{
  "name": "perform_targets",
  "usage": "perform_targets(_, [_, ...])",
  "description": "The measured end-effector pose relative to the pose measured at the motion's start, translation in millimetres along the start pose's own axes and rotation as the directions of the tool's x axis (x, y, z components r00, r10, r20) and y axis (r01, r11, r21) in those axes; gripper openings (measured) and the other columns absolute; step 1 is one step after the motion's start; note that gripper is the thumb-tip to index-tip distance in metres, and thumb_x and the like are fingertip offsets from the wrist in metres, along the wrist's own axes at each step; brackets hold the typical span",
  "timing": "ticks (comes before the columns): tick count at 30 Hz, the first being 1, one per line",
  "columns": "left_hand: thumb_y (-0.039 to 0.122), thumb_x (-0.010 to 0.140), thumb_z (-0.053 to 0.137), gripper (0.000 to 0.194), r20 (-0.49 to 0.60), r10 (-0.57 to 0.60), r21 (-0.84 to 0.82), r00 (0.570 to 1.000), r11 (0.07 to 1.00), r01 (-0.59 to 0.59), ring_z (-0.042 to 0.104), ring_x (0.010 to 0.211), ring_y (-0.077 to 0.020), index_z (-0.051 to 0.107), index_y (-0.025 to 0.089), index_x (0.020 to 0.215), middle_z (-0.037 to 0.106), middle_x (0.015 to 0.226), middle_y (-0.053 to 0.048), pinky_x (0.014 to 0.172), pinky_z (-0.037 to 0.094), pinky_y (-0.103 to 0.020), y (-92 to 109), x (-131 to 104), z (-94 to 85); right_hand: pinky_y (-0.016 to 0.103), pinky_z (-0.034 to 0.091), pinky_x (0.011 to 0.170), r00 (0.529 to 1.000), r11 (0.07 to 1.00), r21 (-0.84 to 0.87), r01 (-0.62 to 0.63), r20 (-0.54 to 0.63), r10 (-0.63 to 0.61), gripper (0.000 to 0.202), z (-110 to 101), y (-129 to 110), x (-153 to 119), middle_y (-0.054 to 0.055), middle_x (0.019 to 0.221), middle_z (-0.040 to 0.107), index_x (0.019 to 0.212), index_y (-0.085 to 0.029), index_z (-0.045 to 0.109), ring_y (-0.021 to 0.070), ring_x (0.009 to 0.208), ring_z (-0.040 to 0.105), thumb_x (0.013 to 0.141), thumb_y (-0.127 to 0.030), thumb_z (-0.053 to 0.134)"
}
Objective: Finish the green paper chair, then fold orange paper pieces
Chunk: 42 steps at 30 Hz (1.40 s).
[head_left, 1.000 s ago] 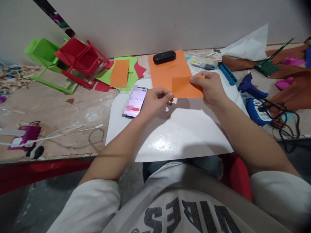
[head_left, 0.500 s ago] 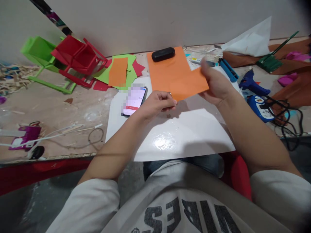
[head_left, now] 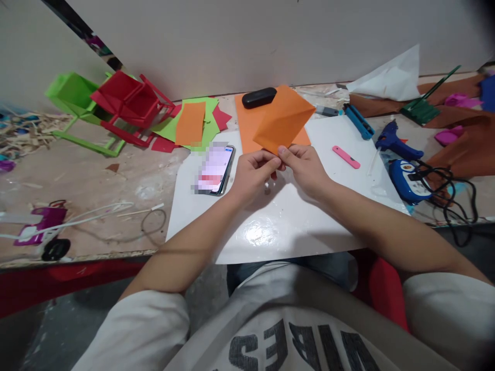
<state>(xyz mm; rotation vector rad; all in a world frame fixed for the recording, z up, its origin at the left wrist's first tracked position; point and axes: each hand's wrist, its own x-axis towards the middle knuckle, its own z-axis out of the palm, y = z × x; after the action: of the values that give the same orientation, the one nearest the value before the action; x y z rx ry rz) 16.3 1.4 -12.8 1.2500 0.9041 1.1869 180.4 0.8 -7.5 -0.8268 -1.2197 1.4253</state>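
Between my hands stands a piece of orange paper, tilted up above the white board. Its lower corner is pinched by my left hand and my right hand, whose fingertips almost meet. Behind it a larger orange sheet lies flat, with a black oblong case on top. A phone rests left of my left hand. To the right of my right hand lies a pink cutter.
Red and green paper chairs stand at the left, near cut paper sheets. On the right are a blue stapler-like tool, a blue glue gun and a blue device with black cables. A purple object with a white cord sits far left.
My right hand has come down and left from the paper's far right edge to beside my left hand. The orange paper now points upward. The pink cutter has come into view.
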Motion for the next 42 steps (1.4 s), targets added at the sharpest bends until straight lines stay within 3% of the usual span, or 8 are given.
perform_targets(4, [0.075, 0.092, 0.098, 0.057, -0.094, 0.021, -0.001, 0.995, 1.000, -0.021, 0.063, 0.058, -0.0111, 0.082, 0.022, 0.078, 0.082, 0.080, -0.006, 0.054, 0.047, -0.028, -1.6, 4.8, -5.3, 0.040, 0.068, 0.082, 0.999, 0.997, -0.069, 0.039, 0.015, -0.038, 0.074, -10.7, -5.3, 7.7, 0.003, 0.078, 0.076, 0.076, -0.024, 0.075, 0.0214, 0.079, 0.076, 0.080, -0.095, 0.097])
perform_targets(8, [0.057, 0.097, 0.100, 0.042, -0.268, 0.125, 0.075, 0.955, 0.991, -0.109, 0.060, 0.057, -0.0093, 0.079, 0.023, 0.083, 0.081, 0.080, -0.001, 0.056, 0.050, -0.025, 2.1, 11.1, -12.1, 0.041, 0.071, 0.099, 0.997, 0.982, -0.168, 0.082, 0.025, -0.079, 0.075, -19.0, -7.8, 12.5, 0.006, 0.096, 0.087, 0.087, -0.024, 0.084, 0.0231, 0.095, 0.081, 0.080, -0.098, 0.094])
perform_targets(15, [0.035, 0.105, 0.092, 0.031, -0.332, 0.103, 0.149, 0.938, 0.987, -0.056, 0.060, 0.057, -0.0090, 0.078, 0.022, 0.081, 0.078, 0.076, 0.000, 0.056, 0.050, -0.023, 8.1, 14.8, -14.6, 0.037, 0.068, 0.080, 0.996, 0.965, -0.255, 0.059, -0.042, -0.072, 0.082, -25.7, -3.8, 15.7, 0.007, 0.093, 0.087, 0.083, -0.024, 0.077, 0.0210, 0.083, 0.079, 0.075, -0.104, 0.092])
perform_targets(23, [0.043, 0.098, 0.101, 0.033, -0.179, 0.050, 0.147, 0.983, 0.989, -0.023, 0.068, 0.063, -0.0125, 0.080, 0.021, 0.086, 0.081, 0.080, -0.002, 0.064, 0.059, -0.027, 5.0, 14.0, -15.4, 0.038, 0.060, 0.076, 0.991, 0.921, -0.379, 0.094, -0.050, -0.121, 0.078, -31.1, 1.1, 15.5, 0.005, 0.081, 0.080, 0.073, -0.025, 0.072, 0.0225, 0.081, 0.074, 0.079, -0.099, 0.094])
perform_targets(30, [0.034, 0.083, 0.105, 0.022, -0.088, 0.116, -0.003, 0.989, 0.993, -0.116, 0.071, 0.074, -0.0147, 0.085, 0.024, 0.086, 0.079, 0.080, -0.001, 0.070, 0.058, -0.029, -3.4, 15.6, -15.3, 0.053, 0.068, 0.111, 0.932, 0.837, -0.448, 0.314, -0.024, -0.363, 0.033, -27.0, -7.2, 9.1, 0.006, 0.121, 0.087, 0.085, -0.033, 0.089, 0.0316, 0.118, 0.079, 0.099, -0.063, 0.096])
perform_targets(36, [0.058, 0.079, 0.110, 0.042, -0.091, 0.074, -0.081, 0.993, 0.993, -0.081, 0.076, 0.084, -0.0188, 0.085, 0.027, 0.092, 0.082, 0.088, -0.003, 0.075, 0.063, -0.034, -8.7, 11.2, -7.8, 0.059, 0.066, 0.124, 0.899, 0.830, -0.467, 0.304, -0.149, -0.413, 0.029, -17.2, 3.6, 3.6, 0.007, 0.152, 0.077, 0.094, -0.035, 0.091, 0.0363, 0.143, 0.072, 0.098, -0.063, 0.097])
perform_targets(39, [0.079, 0.075, 0.108, 0.061, -0.140, 0.075, -0.061, 0.987, 0.995, -0.085, 0.076, 0.083, -0.0186, 0.084, 0.027, 0.097, 0.083, 0.089, -0.004, 0.075, 0.064, -0.034, -12.1, 8.8, -4.2, 0.055, 0.069, 0.120, 0.901, 0.872, -0.412, 0.263, -0.218, -0.375, 0.029, -12.0, 17.5, 3.2, 0.006, 0.157, 0.074, 0.095, -0.034, 0.089, 0.0337, 0.143, 0.072, 0.097, -0.061, 0.099])
perform_targets(42, [0.087, 0.076, 0.104, 0.065, -0.147, 0.064, -0.018, 0.987, 0.998, -0.067, 0.071, 0.078, -0.0169, 0.084, 0.028, 0.094, 0.081, 0.085, -0.002, 0.073, 0.061, -0.034, -16.3, 6.1, -2.1, 0.048, 0.071, 0.116, 0.918, 0.920, -0.320, 0.227, -0.245, -0.311, 0.025, -6.6, 27.0, 2.0, 0.007, 0.154, 0.076, 0.099, -0.033, 0.089, 0.0294, 0.139, 0.076, 0.098, -0.056, 0.098])
